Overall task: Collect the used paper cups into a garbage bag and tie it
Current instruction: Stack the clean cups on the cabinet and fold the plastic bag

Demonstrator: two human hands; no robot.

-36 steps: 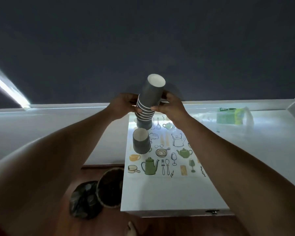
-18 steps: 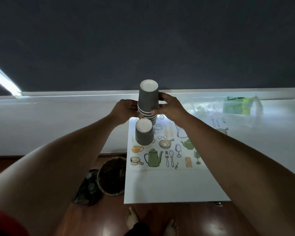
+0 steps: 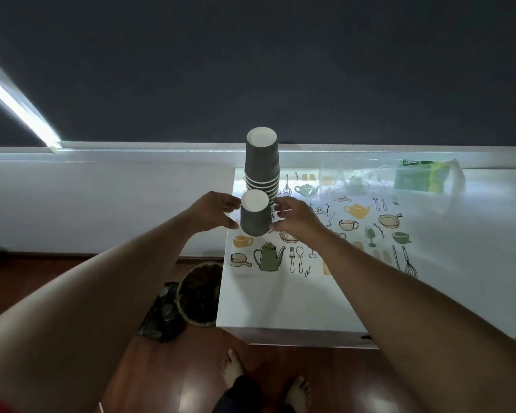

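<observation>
A stack of several dark grey paper cups (image 3: 262, 162) stands upside down at the back left corner of the white table (image 3: 280, 308). A single upside-down grey paper cup (image 3: 254, 219) stands just in front of it. My left hand (image 3: 218, 211) and my right hand (image 3: 294, 219) flank this single cup, fingertips against its left and right walls. Neither hand touches the stack. A crumpled clear plastic bag (image 3: 355, 178) lies on the table to the right of the stack.
A green packet in thin plastic (image 3: 420, 180) lies at the table's back right. A printed kitchenware mat (image 3: 319, 234) covers the table's middle. On the wooden floor to the left sit a round woven basket (image 3: 200, 293) and a dark bag (image 3: 161, 317). My bare feet (image 3: 233, 368) are below.
The stack, held up tilted in both hands, was set upright on the table and released. Both hands dropped down to the single cup in front of it.
</observation>
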